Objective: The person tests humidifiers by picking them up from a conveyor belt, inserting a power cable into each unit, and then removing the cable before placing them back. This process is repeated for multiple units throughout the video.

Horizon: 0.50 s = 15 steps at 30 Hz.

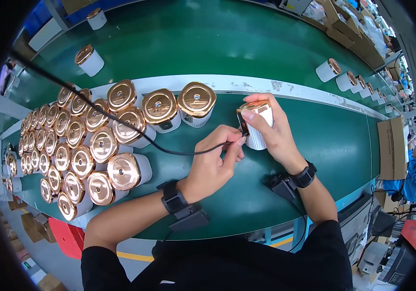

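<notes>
Head camera: left hand [212, 165] pinches black cable [183, 153] beside white canister's [261, 127] left flank, right hand [277, 133] gripping it, gold end away

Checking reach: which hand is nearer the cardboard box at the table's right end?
Right. The right hand, holding a gold-topped unit, is left of the box; the left hand, holding the black cable, farther left.

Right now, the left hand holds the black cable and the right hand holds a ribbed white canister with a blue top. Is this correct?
The top is copper-gold, not blue, as the head view shows. The left hand holds the black cable, the right hand the ribbed white canister.
</notes>
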Each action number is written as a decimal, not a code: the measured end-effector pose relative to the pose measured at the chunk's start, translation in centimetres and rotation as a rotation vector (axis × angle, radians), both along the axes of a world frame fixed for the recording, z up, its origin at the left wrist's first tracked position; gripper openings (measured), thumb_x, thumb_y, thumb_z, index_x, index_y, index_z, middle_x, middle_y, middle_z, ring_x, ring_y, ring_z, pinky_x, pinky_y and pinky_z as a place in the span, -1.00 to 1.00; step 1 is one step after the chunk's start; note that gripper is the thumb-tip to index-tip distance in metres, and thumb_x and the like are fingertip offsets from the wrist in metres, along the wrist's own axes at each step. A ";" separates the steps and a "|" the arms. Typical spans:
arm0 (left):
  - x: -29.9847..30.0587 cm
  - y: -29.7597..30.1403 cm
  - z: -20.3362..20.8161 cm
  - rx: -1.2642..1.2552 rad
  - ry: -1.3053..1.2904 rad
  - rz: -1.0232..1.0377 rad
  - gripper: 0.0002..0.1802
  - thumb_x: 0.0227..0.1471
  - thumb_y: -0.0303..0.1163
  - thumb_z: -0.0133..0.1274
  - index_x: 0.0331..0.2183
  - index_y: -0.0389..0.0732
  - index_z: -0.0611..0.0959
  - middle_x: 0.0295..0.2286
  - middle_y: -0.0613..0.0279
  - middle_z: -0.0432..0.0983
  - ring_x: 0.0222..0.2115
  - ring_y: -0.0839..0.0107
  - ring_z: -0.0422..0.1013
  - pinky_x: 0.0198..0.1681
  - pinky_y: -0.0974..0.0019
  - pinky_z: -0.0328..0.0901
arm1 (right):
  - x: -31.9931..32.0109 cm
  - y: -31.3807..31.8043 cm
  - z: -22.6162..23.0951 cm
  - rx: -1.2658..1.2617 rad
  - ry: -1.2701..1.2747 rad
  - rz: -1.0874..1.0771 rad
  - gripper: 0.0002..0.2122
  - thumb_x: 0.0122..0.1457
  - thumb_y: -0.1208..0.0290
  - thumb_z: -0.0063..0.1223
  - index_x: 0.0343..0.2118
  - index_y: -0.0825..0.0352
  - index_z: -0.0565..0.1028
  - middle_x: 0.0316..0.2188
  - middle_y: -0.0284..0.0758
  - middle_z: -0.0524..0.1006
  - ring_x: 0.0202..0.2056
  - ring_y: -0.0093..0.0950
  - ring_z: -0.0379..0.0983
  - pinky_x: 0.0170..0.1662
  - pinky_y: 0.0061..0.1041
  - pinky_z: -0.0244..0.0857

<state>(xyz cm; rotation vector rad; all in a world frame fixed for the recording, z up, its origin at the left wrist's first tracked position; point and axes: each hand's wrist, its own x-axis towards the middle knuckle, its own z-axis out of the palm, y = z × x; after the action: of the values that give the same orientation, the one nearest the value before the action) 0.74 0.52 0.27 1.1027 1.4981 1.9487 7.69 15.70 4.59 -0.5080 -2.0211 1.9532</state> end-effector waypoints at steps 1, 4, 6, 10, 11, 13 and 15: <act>0.1 0.0 0.0 0.006 0.002 0.006 -0.96 0.16 -0.68 -0.05 -0.30 -0.43 0.48 -0.34 0.11 0.45 -0.48 0.50 0.46 -0.44 0.45 0.41 | -0.1 -0.1 0.1 0.015 -0.006 -0.014 -0.65 0.16 0.32 0.20 -0.07 0.34 0.36 -0.28 -0.34 0.52 -0.28 -0.63 0.45 -0.25 -0.61 0.34; -0.2 -0.6 0.2 -0.037 -0.074 0.013 -0.96 0.17 -0.67 -0.06 -0.30 -0.42 0.49 -0.35 0.13 0.44 -0.49 0.52 0.45 -0.44 0.45 0.40 | -0.7 0.2 0.7 0.088 -0.023 0.014 -0.67 0.17 0.35 0.18 -0.07 0.34 0.36 -0.28 -0.34 0.52 -0.30 -0.63 0.44 -0.27 -0.61 0.34; -0.4 -0.8 0.0 -0.026 -0.067 0.035 -0.96 0.17 -0.66 -0.06 -0.30 -0.41 0.48 -0.36 0.15 0.44 -0.49 0.52 0.44 -0.44 0.46 0.40 | -1.3 2.2 0.8 0.329 0.039 -0.138 -0.68 0.16 0.38 0.19 -0.10 0.34 0.37 -0.29 -0.34 0.52 -0.33 -0.63 0.43 -0.30 -0.63 0.33; 0.2 -0.3 -0.2 -0.023 -0.094 0.034 -0.97 0.17 -0.63 -0.05 -0.29 -0.37 0.47 -0.38 0.18 0.44 -0.50 0.54 0.42 -0.47 0.46 0.37 | -3.8 13.4 0.3 0.618 0.304 -0.694 -0.66 0.06 0.32 0.33 -0.29 0.34 0.34 -0.33 -0.30 0.52 -0.35 -0.59 0.43 -0.30 -0.60 0.32; 0.2 -0.1 -0.1 -0.032 -0.112 0.013 -0.97 0.17 -0.63 -0.05 -0.29 -0.35 0.46 -0.38 0.20 0.44 -0.50 0.55 0.42 -0.48 0.47 0.36 | -4.2 16.0 0.2 0.606 0.259 -0.737 -0.65 0.04 0.31 0.35 -0.36 0.33 0.33 -0.32 -0.26 0.53 -0.32 -0.57 0.45 -0.26 -0.57 0.33; -0.1 -0.1 -0.2 -0.033 -0.125 0.016 -0.97 0.17 -0.62 -0.05 -0.29 -0.34 0.46 -0.39 0.21 0.44 -0.51 0.56 0.41 -0.49 0.47 0.35 | -4.5 18.9 -0.7 0.733 0.157 -0.664 -0.64 0.04 0.29 0.36 -0.34 0.34 0.34 -0.30 -0.26 0.52 -0.31 -0.54 0.45 -0.25 -0.56 0.33; -0.1 -0.2 -0.4 -0.041 -0.142 0.023 -0.97 0.16 -0.62 -0.04 -0.32 -0.33 0.44 -0.43 0.21 0.42 -0.52 0.54 0.40 -0.50 0.45 0.32 | -6.0 19.2 -0.8 0.981 -0.076 -0.539 -0.62 0.03 0.26 0.36 -0.31 0.35 0.37 -0.26 -0.25 0.49 -0.29 -0.50 0.44 -0.24 -0.54 0.33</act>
<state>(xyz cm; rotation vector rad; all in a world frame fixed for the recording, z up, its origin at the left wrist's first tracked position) 0.66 0.31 -0.11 0.9137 1.4740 1.9582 1.67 34.89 3.75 -0.7416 -2.2482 0.5295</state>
